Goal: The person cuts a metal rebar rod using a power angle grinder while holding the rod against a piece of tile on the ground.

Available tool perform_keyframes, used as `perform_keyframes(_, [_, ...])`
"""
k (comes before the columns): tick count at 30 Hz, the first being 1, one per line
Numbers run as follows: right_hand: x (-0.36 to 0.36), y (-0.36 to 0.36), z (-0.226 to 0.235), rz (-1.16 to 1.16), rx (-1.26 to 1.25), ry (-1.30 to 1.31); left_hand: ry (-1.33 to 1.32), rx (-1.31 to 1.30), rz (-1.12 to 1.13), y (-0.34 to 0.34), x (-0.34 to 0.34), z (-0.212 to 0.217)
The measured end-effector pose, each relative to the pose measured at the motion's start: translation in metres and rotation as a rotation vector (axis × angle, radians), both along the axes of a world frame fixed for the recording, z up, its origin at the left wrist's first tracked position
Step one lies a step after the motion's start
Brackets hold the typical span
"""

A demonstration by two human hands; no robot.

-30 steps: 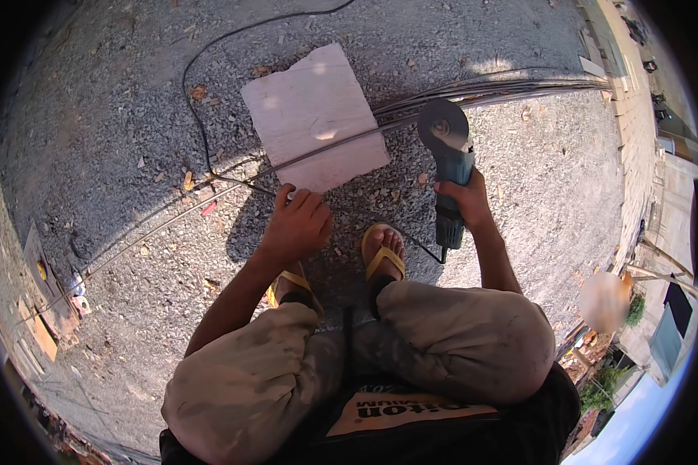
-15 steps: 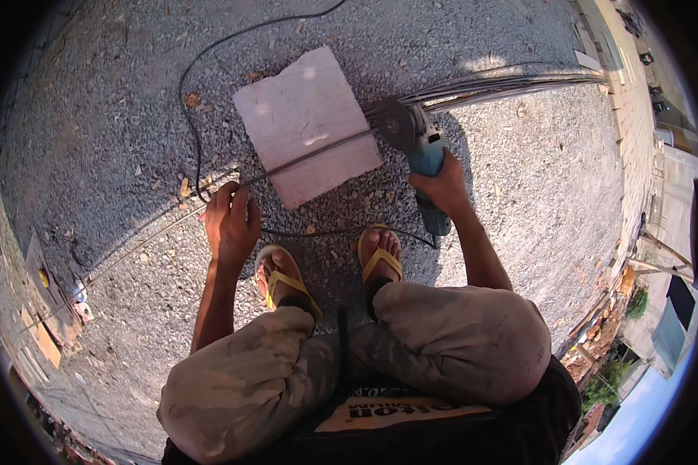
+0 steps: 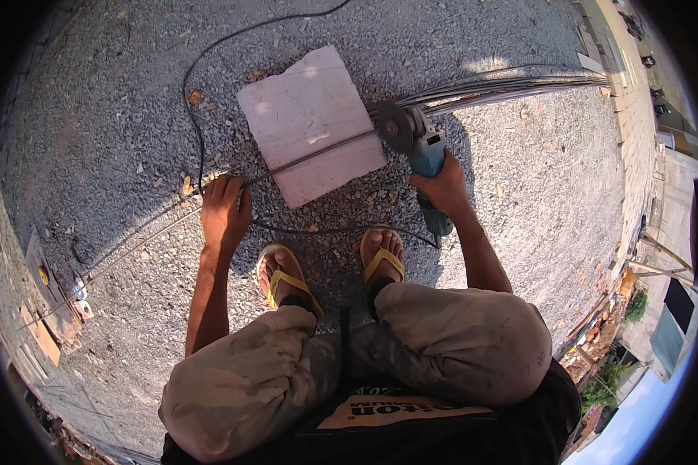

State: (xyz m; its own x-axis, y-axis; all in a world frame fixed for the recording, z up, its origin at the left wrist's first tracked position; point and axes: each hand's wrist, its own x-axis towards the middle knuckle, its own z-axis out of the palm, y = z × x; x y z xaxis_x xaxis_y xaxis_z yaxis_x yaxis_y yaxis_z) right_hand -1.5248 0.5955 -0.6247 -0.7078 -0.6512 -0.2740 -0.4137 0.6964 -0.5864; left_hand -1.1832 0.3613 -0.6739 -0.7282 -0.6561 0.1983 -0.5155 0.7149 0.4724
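My right hand is wrapped round the body of a teal angle grinder. Its dark cutting disc is just off the right edge of a pale, flat stone slab, beside a thin metal rod. The rod lies slantwise across the slab and runs on to the far lower left over the gravel. My left hand is closed round it left of the slab, fingertips partly hidden. Whether the disc touches the rod, I cannot tell.
A bundle of metal rods stretches right from behind the grinder. The black power cord loops left of the slab and passes in front of my sandalled feet. Board scraps lie far left; a block wall borders the right.
My left hand has shifted slightly up and left along the rod. The grinder's disc has turned a little, showing more of its face. The slab and bundle stay put.
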Motion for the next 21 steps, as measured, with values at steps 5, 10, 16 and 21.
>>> perform_keyframes(5, [0.000,0.001,-0.002,-0.018,0.012,-0.001,0.056,0.037,0.008,0.000,-0.003,-0.006])
perform_keyframes(10, [0.001,-0.002,0.002,-0.026,0.039,-0.023,0.069,0.060,0.024,0.000,-0.005,-0.004])
perform_keyframes(16, [0.001,0.000,-0.006,-0.020,0.035,-0.012,0.074,0.119,0.040,0.001,-0.003,-0.003])
perform_keyframes(21, [0.002,0.002,-0.010,-0.009,-0.018,0.012,0.064,0.135,0.047,0.000,-0.004,-0.007])
